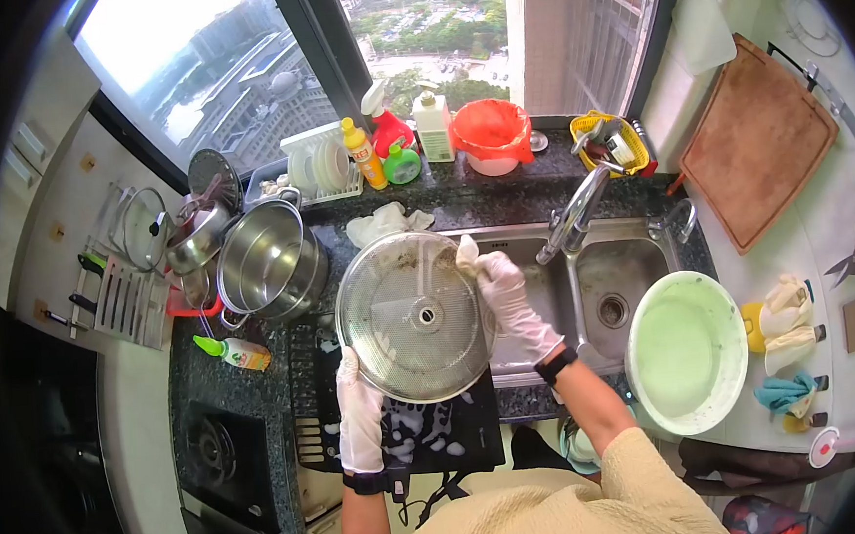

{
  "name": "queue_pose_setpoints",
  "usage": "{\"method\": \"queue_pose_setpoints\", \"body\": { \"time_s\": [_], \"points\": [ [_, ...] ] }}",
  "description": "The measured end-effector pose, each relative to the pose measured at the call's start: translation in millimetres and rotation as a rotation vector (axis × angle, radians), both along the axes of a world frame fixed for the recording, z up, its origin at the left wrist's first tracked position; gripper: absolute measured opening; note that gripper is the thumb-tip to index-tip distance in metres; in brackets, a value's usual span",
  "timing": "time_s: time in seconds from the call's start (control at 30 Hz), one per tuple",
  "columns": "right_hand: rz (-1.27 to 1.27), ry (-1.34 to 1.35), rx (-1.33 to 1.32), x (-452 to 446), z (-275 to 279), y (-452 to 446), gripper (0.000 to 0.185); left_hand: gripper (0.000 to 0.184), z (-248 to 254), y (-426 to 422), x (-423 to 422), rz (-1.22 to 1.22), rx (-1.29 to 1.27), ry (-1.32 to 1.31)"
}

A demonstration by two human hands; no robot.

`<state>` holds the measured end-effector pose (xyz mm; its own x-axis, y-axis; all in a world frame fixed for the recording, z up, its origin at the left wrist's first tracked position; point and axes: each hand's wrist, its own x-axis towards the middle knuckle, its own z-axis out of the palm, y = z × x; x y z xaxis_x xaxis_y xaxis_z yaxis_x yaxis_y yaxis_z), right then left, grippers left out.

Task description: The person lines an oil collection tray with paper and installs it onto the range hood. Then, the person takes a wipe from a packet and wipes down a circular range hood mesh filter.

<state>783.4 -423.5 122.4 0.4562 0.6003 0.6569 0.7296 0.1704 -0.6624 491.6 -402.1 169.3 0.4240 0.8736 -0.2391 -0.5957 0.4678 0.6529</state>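
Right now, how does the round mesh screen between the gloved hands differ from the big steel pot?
The mesh screen is shallow and covered in fine holes; the pot is deep and solid-walled. The left hand holds the screen's rim and the right hand is at its other side; neither touches the pot. In this view, the screen looks wider than the pot. Both are round and silvery.

Left hand (360, 418) partly hidden beneath the round mesh disc (392, 333)
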Motion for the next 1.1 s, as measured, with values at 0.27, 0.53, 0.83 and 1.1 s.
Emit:
{"method": "queue_pose_setpoints", "body": {
  "time_s": [0.27,0.53,0.83,1.1],
  "points": [
    [0.132,0.363,-0.098,-79,-1,-16,0.017,0.048,-5,-2,6,0.083,0.018,0.039],
    [-0.044,0.328,0.130,-53,58,32,0.008,0.038,19,-10,11,0.053,0.128,0.192],
    [-0.053,0.152,-0.043,-31,54,51,0.012,0.034,22,-4,3,0.176,0.155,0.223],
    [0.008,0.087,-0.010,-60,69,22,0.011,0.034,2,-19,9,0.056,0.167,0.344]
  ]
}}
